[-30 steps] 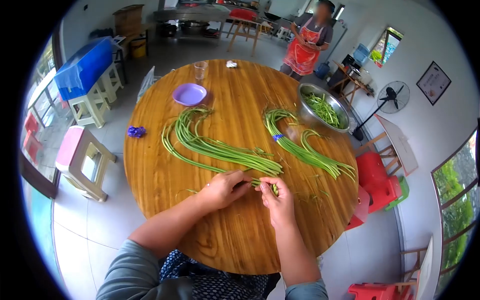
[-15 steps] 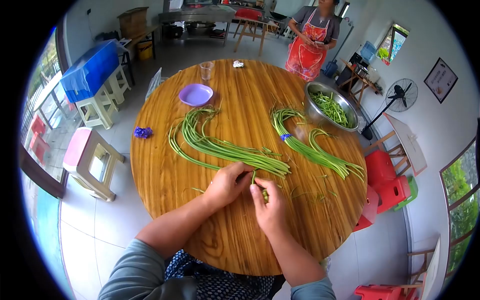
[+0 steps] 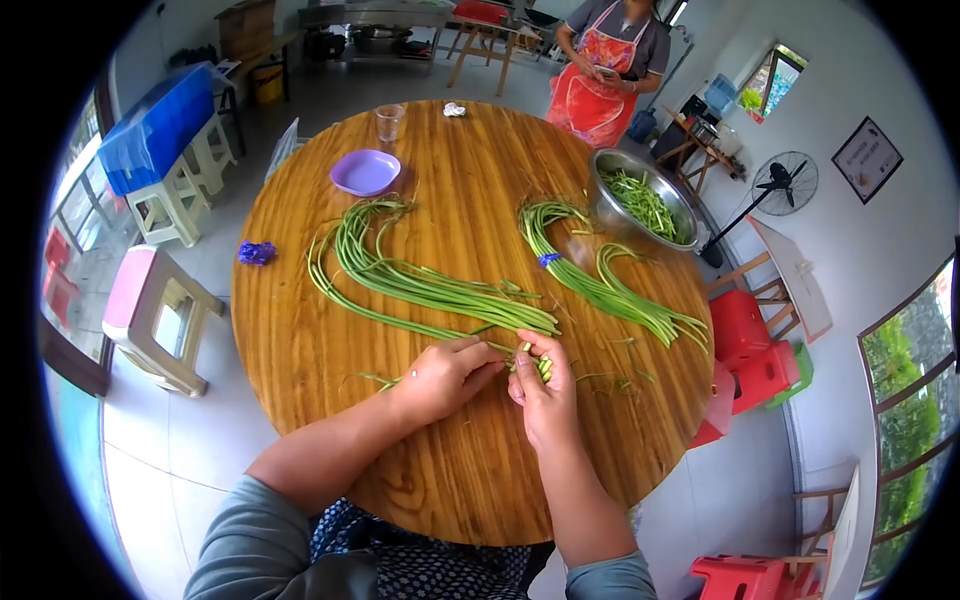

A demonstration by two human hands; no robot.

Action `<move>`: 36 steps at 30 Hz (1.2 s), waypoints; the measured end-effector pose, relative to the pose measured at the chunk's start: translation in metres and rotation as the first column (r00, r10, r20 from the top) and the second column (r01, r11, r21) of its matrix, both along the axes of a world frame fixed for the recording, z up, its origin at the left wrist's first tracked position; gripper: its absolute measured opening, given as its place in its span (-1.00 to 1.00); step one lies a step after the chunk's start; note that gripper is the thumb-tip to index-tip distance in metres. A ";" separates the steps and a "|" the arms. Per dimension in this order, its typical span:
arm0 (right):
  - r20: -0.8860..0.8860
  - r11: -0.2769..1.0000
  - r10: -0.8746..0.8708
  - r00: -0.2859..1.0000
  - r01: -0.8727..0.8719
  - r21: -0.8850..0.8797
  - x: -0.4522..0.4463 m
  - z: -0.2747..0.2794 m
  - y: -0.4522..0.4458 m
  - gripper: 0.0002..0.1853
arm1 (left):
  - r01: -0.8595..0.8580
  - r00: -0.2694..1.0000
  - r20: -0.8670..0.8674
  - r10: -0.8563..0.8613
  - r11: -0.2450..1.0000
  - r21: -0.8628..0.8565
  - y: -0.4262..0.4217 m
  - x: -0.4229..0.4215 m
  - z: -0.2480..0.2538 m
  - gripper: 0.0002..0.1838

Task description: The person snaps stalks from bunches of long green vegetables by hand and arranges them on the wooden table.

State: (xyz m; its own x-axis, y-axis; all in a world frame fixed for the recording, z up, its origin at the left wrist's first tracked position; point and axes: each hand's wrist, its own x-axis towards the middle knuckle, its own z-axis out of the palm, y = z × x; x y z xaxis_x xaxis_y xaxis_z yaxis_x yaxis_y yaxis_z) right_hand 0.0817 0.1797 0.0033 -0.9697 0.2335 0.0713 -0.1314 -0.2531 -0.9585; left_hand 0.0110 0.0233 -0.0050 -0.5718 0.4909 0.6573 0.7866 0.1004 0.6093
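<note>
Near the front middle of the table, my left hand (image 3: 446,380) is closed round a thin green stem. Close beside it on the right, my right hand (image 3: 541,385) holds several short green stem pieces (image 3: 543,368) between thumb and fingers. Just beyond both hands lies a loose bundle of long green stems (image 3: 425,283), curled at its far end. A second bundle (image 3: 600,290), tied with a blue band (image 3: 549,260), lies to the right. Behind it a metal bowl (image 3: 643,199) holds cut green pieces.
A purple dish (image 3: 366,173), a clear cup (image 3: 390,123), a crumpled white item (image 3: 454,109) and a purple-blue item (image 3: 257,253) are on the round wooden table (image 3: 450,190). A person in a red apron (image 3: 598,85) stands beyond it. Stools stand around.
The stem that stood upright between my hands half a second ago is now lower. The view has shifted, and the person in the apron appears nearer the table than one second ago.
</note>
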 end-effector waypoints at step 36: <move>0.168 0.912 0.338 0.926 -0.278 -0.300 0.005 0.008 0.024 -0.89 | 0.049 0.999 0.016 -0.049 0.998 -0.030 -0.012 0.000 0.009 -0.76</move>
State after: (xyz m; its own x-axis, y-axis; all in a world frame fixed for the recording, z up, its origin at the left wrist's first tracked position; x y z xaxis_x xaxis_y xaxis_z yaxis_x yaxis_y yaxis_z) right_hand 0.0864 0.2032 0.0111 -0.9813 -0.0978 -0.1658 0.1925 -0.4969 -0.8462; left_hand 0.0107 0.0116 0.0038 -0.5566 0.5384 0.6327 0.7815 0.0810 0.6186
